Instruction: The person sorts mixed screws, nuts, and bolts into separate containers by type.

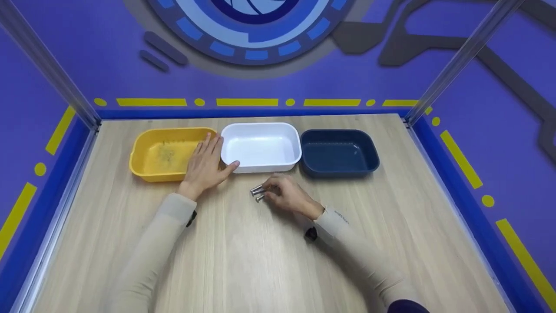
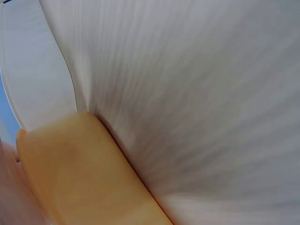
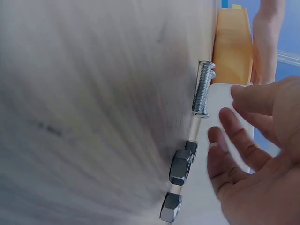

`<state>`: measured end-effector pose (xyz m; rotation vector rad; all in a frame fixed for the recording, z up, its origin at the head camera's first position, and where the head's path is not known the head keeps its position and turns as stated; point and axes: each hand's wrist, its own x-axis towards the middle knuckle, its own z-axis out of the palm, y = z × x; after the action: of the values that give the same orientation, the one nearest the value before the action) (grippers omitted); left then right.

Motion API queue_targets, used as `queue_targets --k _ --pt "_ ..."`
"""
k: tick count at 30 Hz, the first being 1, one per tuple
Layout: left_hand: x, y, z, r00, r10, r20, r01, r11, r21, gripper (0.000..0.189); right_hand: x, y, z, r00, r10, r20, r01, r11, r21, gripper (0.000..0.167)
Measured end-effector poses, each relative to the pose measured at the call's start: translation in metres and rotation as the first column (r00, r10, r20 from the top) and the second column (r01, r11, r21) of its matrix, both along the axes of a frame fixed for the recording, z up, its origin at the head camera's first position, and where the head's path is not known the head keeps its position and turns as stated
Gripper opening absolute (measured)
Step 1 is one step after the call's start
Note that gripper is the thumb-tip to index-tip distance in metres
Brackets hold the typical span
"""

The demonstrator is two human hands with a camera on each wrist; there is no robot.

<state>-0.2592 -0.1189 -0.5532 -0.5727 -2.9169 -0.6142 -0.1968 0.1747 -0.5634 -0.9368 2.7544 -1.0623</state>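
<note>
My left hand (image 1: 205, 163) lies with straight fingers over the right end of the yellow box (image 1: 158, 178), its thumb at the near wall of the white box (image 1: 260, 168). Only a sliver of that hand shows at the left edge of the left wrist view. Over the table in front of the white box, my right hand (image 1: 287, 193) hovers with loosely bent fingers and nothing between them. Several metal bolts (image 3: 202, 89) lie together beside its fingertips. Dark hex nuts (image 3: 180, 167) lie on the wood beneath that hand, hidden from the head view.
A dark blue box (image 1: 339, 174) stands to the right of the white one, the three boxes in a row at the back of the wooden table (image 1: 243, 261). Blue printed panels (image 1: 256, 87) wall in the table at the back and both sides.
</note>
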Motion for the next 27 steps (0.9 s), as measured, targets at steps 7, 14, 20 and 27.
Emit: queue_targets --k 7,14,20,27 --pt "-0.003 0.007 -0.001 1.0 0.001 0.009 -0.001 1.0 -0.004 0.103 0.002 -0.001 -0.001 1.0 0.007 -0.013 -0.006 0.995 0.097 0.013" --pt "-0.004 0.011 0.001 1.0 0.007 0.013 -0.007 1.0 0.008 0.104 0.003 -0.003 -0.003 0.999 0.026 -0.044 -0.019 0.988 0.15 0.01" --pt "-0.005 0.012 0.0 1.0 0.011 0.025 -0.011 1.0 -0.004 0.107 0.004 -0.004 -0.004 0.996 0.043 -0.081 -0.03 0.987 0.16 0.012" --pt "-0.006 0.012 -0.001 0.999 0.022 0.034 -0.021 0.999 -0.036 0.109 0.004 -0.004 -0.007 0.994 0.045 -0.095 -0.029 0.985 0.167 0.011"
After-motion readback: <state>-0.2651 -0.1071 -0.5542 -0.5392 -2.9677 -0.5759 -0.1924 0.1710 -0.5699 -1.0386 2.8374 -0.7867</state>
